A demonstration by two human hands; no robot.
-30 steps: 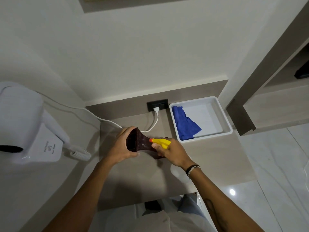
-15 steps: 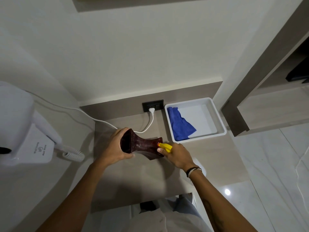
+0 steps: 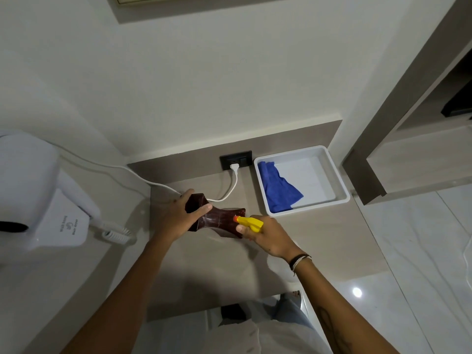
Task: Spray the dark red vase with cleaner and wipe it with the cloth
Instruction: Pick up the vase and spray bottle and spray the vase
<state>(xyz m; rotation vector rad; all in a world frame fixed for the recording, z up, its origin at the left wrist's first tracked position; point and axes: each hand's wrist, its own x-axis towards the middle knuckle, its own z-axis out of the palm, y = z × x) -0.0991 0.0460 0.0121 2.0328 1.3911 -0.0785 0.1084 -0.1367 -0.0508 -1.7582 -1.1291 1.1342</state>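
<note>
The dark red vase [image 3: 219, 220] is tipped on its side above the beige counter [image 3: 204, 272]. My left hand [image 3: 178, 215] grips its mouth end at the left. My right hand [image 3: 268, 236] holds a spray bottle whose yellow head [image 3: 249, 223] points at the vase's base end from the right, nozzle nearly touching it. The bottle's body is hidden under my hand. The blue cloth [image 3: 277, 191] lies crumpled in the left half of a white tray [image 3: 337, 180] at the back right.
A white wall-mounted hair dryer [image 3: 38, 200] with a coiled cord hangs at the left. A white cable [image 3: 229, 190] runs to a black socket [image 3: 236, 160] behind the vase. A wooden shelf unit [image 3: 408, 162] stands at the right, with glossy tiled floor below.
My left hand has turned the vase and its thumb now lies across the neck. The spray head has shifted from over the vase's middle toward its base end.
</note>
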